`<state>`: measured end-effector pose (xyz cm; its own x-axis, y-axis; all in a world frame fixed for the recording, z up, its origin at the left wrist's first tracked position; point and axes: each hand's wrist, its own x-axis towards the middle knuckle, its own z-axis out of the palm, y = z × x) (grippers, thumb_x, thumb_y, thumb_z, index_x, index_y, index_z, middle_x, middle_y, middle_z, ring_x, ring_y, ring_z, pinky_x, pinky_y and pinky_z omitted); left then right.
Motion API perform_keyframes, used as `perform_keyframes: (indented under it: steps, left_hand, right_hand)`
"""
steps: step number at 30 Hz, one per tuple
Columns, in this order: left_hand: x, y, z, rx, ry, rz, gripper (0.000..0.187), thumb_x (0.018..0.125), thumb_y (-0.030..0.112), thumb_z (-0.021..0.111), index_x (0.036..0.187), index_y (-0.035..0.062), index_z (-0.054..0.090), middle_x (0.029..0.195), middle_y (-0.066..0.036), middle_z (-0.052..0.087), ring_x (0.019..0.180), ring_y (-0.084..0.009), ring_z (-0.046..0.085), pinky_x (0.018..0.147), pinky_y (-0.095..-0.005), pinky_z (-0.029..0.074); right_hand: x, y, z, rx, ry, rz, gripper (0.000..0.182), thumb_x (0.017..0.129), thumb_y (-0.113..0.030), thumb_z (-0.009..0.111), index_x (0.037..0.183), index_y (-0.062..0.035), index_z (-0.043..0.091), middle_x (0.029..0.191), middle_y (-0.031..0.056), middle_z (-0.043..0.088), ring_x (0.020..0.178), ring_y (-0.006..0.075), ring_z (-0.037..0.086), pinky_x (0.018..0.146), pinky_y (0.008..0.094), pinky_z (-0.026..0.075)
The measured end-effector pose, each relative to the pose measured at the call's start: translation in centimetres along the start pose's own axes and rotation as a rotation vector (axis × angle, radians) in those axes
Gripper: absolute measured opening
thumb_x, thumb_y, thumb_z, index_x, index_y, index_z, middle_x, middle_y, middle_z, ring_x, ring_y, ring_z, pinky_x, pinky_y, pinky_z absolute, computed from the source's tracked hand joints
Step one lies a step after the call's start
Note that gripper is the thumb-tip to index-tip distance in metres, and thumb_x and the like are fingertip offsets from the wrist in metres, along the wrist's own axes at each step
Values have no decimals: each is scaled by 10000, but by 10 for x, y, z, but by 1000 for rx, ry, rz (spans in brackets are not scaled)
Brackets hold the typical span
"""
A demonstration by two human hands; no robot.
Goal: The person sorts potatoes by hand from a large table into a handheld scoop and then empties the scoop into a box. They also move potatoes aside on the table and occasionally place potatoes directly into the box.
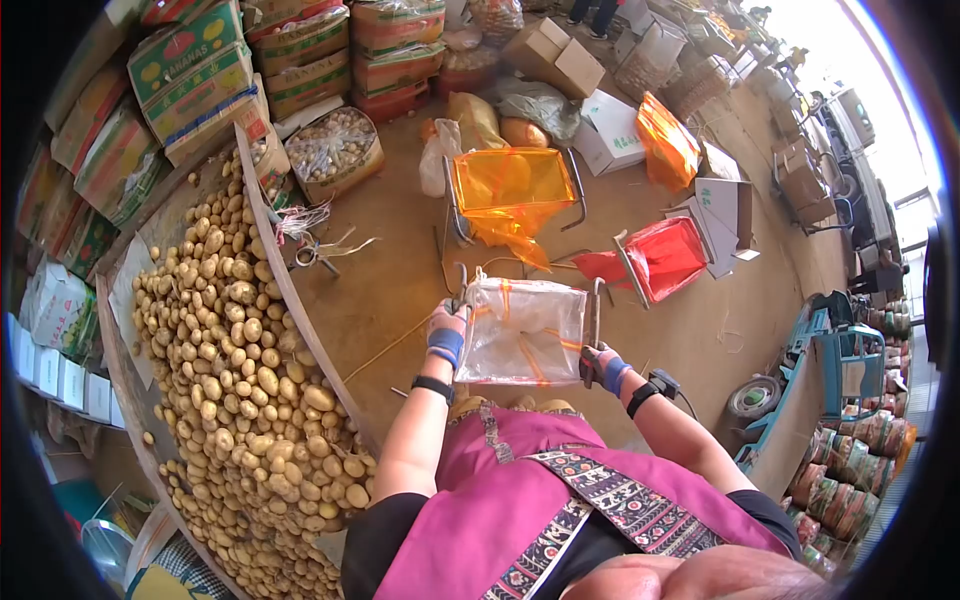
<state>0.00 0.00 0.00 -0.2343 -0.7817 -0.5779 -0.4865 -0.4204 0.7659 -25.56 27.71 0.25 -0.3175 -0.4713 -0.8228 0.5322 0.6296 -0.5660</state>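
In front of my body a clear plastic bag (525, 335) with orange stripes hangs with its mouth spread over a metal stand (594, 310). My left hand (447, 328), in a glove with a blue cuff, is closed on the stand's left side at the bag's edge. On the opposite side my right hand (604, 368), in a dark glove, grips the stand's right bar near its close end. Fingertips are partly hidden on both hands. To my left, a heap of potatoes (245, 360) lies on a sloping table with a wooden rim (290, 290).
Beyond stand an orange bag on a frame (515, 180) and a red bag on a frame (665, 258). Stacked cartons (190, 60) and an open box of small round produce (335, 150) line the back left. A blue cart (800, 365) is at right.
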Motion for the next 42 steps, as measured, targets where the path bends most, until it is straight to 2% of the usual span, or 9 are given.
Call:
perform_keyframes:
  steps: [9,13,18,20,24,27,32,35,42]
  left_hand:
    - [65,8,-7,666,109,-3,822,765,487,683,1414,106,350,1325,-199,504,1209,-356,501,1029,-400,408]
    - [39,-3,6,722,203,66,875,751,521,686,1413,74,331,1394,-216,416,1274,-349,429,1047,-431,379]
    - [-27,-4,46,762,612,180,833,735,403,727,1369,12,354,1359,-238,415,1265,-369,405,1079,-433,329]
    - [-58,-6,74,749,615,214,826,742,377,724,1354,-34,353,1361,-260,404,1273,-383,391,1092,-424,313]
    - [-113,-25,129,699,346,85,833,753,384,712,1361,-50,344,1364,-282,398,1282,-398,383,1097,-405,313]
    - [-155,-42,157,700,195,50,776,762,387,708,1352,0,385,1337,-243,447,1241,-375,441,1062,-399,361]
    - [-222,-70,143,724,-3,179,603,792,359,687,1284,81,477,1274,-182,516,1161,-344,513,990,-394,424]
    - [-257,-88,118,823,-71,-32,579,800,376,676,1276,98,497,1273,-181,524,1166,-340,516,989,-389,426]
    - [-293,-108,72,792,-108,-449,522,837,440,623,1241,118,550,1226,-180,585,1148,-327,554,979,-381,437]
  right_hand:
    - [113,11,-35,248,-150,-68,206,902,-296,628,1007,-121,605,812,28,636,666,191,599,589,347,498]
    - [117,-31,-114,218,592,-143,327,849,-493,630,766,-202,505,488,-46,348,370,139,324,367,300,237]
    - [213,-23,-287,160,1021,-110,978,698,-659,691,1418,-105,328,1020,129,581,772,254,550,588,414,446]
    - [213,-49,-314,180,1027,-210,998,688,-635,711,1426,-98,309,1321,142,469,1023,261,512,718,413,476]
    - [215,-94,-342,441,817,-58,713,698,-524,778,1220,-150,466,1169,104,584,1009,287,536,748,459,492]
    - [230,-120,-327,-245,1316,-146,742,698,-431,794,1283,-96,482,1219,157,568,1107,349,547,910,423,468]
    - [124,-169,-214,-498,850,-1165,677,773,-273,744,1335,-42,445,1346,184,461,1251,331,441,1054,388,360]
    - [114,-140,-150,-716,207,-940,805,713,-284,782,1377,-48,394,1391,187,426,1293,353,400,1085,409,329]
    - [135,-160,-95,-1028,303,-438,792,727,-158,713,1429,-180,345,1344,217,456,1154,372,529,953,392,467]
